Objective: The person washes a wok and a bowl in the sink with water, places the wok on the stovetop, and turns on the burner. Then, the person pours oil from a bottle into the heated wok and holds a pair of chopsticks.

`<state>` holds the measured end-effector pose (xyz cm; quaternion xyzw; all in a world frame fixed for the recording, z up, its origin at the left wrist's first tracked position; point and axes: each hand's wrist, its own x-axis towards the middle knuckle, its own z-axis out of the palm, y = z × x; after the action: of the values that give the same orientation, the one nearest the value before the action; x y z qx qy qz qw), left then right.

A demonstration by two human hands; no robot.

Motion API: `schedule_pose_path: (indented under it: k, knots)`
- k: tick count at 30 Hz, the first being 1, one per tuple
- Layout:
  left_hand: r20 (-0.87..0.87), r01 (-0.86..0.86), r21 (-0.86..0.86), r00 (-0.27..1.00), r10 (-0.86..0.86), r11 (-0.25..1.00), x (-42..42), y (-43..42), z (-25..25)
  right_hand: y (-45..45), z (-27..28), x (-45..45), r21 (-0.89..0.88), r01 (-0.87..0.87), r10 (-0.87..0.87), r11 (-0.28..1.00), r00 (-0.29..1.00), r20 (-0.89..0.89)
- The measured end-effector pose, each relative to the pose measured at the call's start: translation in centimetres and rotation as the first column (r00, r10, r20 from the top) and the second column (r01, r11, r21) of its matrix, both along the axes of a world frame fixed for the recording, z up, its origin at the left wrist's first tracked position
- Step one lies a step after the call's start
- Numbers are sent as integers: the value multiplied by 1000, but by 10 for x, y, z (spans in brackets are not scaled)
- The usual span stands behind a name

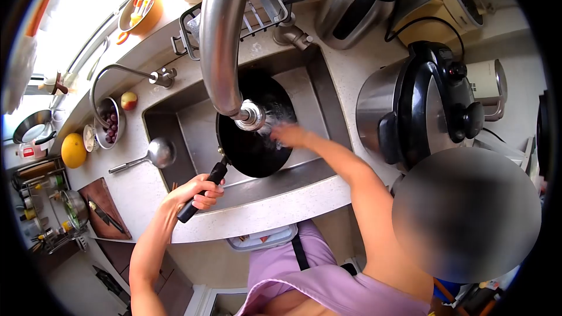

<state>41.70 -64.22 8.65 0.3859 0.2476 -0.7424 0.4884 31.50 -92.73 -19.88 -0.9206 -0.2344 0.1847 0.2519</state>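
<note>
A black frying pan is held tilted in the sink beneath the large metal faucet. My left hand is closed round the pan's black handle, over the sink's front edge. Water runs from the faucet into the pan. Inside the pan, by the stream, is my right hand. Its fingers are smeared by motion and splashing water, so I cannot make out whether they hold anything.
Left of the sink are a ladle, a bowl of grapes, an apple and a cutting board with a knife. At right stand a pressure cooker and a kettle. A dish rack is behind the faucet.
</note>
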Motion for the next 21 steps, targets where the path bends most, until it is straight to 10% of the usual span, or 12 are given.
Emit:
schedule_pose_path:
  k: [2, 5, 8, 10, 12, 14, 16, 19, 21]
  knots:
    - [41, 92, 16, 995, -92, 996, 1, 3, 4, -18, -12, 35, -215, 269, -219, 939, 948, 230]
    - [51, 94, 39, 994, -96, 995, -1, -2, 6, -39, 7, 81, -300, 193, 75, 934, 718, 692]
    - [57, 83, 16, 995, -84, 996, -5, -7, 6, -35, 13, 63, -274, 256, -20, 927, 764, 645]
    - [59, 12, 15, 998, -13, 1000, -8, -10, 5, -4, -2, 14, -373, 404, -339, 835, 913, 228]
    - [42, -27, -4, 999, 27, 1000, -14, -14, 6, 28, 45, -12, -370, 203, -265, 907, 956, -123]
    - [65, -45, -9, 997, 45, 999, -20, -17, 8, 62, 23, -26, 180, 368, -259, 912, 859, -441]
    - [84, -51, -15, 995, 52, 999, -28, -23, 14, 79, 72, -15, 597, 452, -90, 662, 839, -536]
    - [138, -123, 25, 983, 118, 992, -37, -27, 20, 75, 88, -10, 666, 404, -49, 627, 874, -484]
    - [199, -77, 29, 978, 69, 997, -42, -23, 31, 54, 29, -16, 315, 221, -119, 923, 942, -313]
